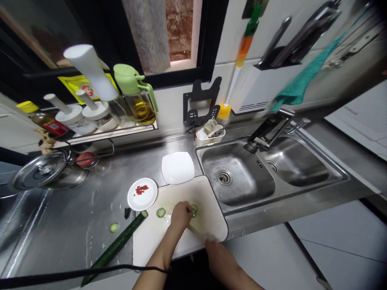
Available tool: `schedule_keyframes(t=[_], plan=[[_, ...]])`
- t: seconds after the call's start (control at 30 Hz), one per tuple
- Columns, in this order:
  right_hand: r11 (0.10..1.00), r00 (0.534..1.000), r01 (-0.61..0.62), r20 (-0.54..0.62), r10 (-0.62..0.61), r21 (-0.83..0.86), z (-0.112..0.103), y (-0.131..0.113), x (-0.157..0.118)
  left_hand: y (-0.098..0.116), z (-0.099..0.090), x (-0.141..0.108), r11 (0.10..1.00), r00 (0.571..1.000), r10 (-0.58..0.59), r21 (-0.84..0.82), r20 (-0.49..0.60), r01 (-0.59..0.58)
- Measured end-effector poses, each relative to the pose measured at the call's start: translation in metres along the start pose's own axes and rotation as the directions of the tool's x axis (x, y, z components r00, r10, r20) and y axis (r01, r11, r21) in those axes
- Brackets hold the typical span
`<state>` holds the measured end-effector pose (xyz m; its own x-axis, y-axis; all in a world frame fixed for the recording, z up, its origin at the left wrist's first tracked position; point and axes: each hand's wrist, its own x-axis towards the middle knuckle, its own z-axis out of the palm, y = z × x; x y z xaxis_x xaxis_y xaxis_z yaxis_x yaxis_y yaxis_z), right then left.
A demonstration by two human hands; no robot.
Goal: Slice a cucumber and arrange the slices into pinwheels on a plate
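Observation:
Over the middle of a pale cutting board (148, 245), my left hand (180, 216) is closed, its fingertips pinched at thin cucumber slices (194, 209). My right hand (218, 254) is wrapped round the handle of a knife (196, 233), whose blurred blade lies low over the board and points towards my left hand. More cucumber slices (161, 212) lie to the left on the board. A long cut cucumber (117, 243) rests with its cut end on the board's left edge and the rest on the steel counter.
A round white plate (133, 200) with red chopped bits and a square white plate (177, 167) stand behind the board. The double sink (242, 177) is to the right. A cucumber end (127, 212) and a slice (114, 227) lie left. A black cable (90, 272) crosses the foreground.

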<state>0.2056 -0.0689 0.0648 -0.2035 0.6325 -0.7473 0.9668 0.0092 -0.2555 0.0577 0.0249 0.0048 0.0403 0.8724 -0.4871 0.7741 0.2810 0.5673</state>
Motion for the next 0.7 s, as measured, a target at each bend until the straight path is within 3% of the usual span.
schedule_keyframes(t=[0.43, 0.7], plan=[[1.0, 1.0, -0.014, -0.006, 0.014, -0.01, 0.002, 0.003, 0.003, 0.001, 0.001, -0.003, 0.998, 0.999, 0.004, -0.057, 0.035, -0.002], [1.0, 0.999, 0.028, -0.033, -0.028, -0.004, 0.0, 0.008, -0.002, -0.018, -0.011, -0.011, 0.981, 0.998, 0.009, -0.192, -0.066, -0.022]])
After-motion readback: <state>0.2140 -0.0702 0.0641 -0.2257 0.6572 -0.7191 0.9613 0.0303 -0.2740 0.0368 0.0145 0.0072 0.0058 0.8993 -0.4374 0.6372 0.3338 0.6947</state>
